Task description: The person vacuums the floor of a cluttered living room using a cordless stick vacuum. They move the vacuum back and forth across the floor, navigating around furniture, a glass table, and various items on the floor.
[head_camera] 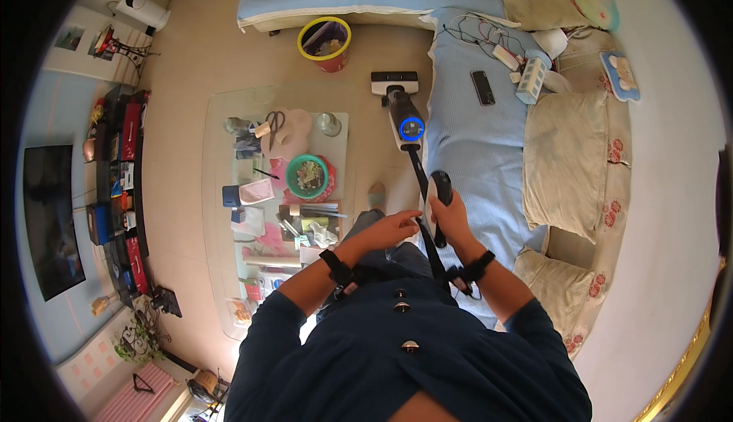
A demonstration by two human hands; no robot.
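Observation:
My right hand (449, 215) is closed around the handle of an upright floor cleaner (404, 114), whose body carries a lit blue ring. Its wide head rests on the tiled floor between the glass coffee table and the sofa. My left hand (398, 228) is beside the cleaner's dark pole, fingers partly spread and nothing gripped; whether a fingertip touches the pole or handle, I cannot tell. Black bands are strapped around both wrists. A dark strap or pole section runs down from the handle area towards my waist.
The glass coffee table (220, 136) at left holds a green basin (291, 184), scissors (276, 126) and papers. A yellow-rimmed bin (335, 64) stands ahead. On the blue-covered sofa (469, 141) at right lie a phone (483, 88), cables, a power strip (531, 80) and cushions (566, 161).

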